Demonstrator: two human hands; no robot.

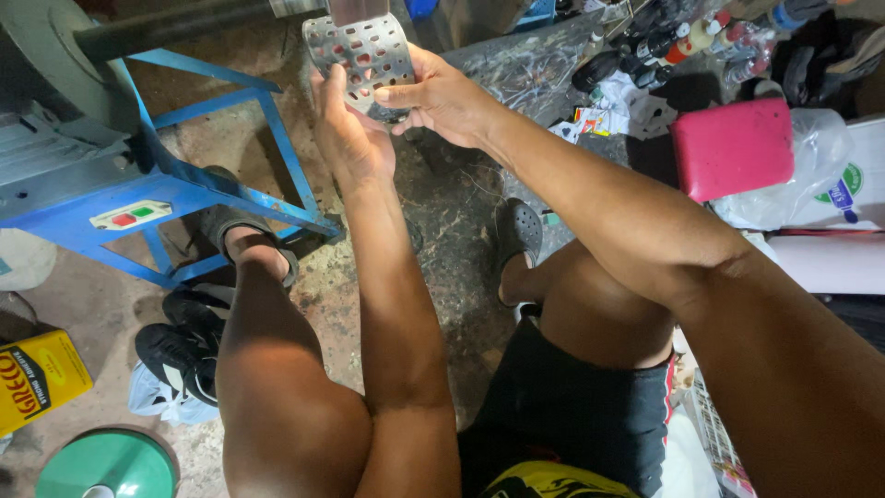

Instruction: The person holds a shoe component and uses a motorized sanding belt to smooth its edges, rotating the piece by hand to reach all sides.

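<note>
Now we hold the curved perforated metal plate [362, 53] at top centre, left hand [346, 134] cupped beneath, right hand [442, 97] pinching its edge. Below: stained concrete floor [442, 221], blue steel frame [184, 198] left, pink plastic box [733, 148] upper right.

Floor [442, 212]: rough concrete, stained dark, patchy. Blue metal frame [230, 198] upper left w/ red-green switch box [130, 215]; grey machine wheel [55, 55] above it. Black shoes [180, 346] on floor at left. Yellow tin [37, 378] & green round lid [106, 466] bottom left. Pink cushioned stool [733, 148] right, plastic bags [820, 175] beside it. Bottles [682, 41] cluttered top right. Light dim, uneven.
</note>
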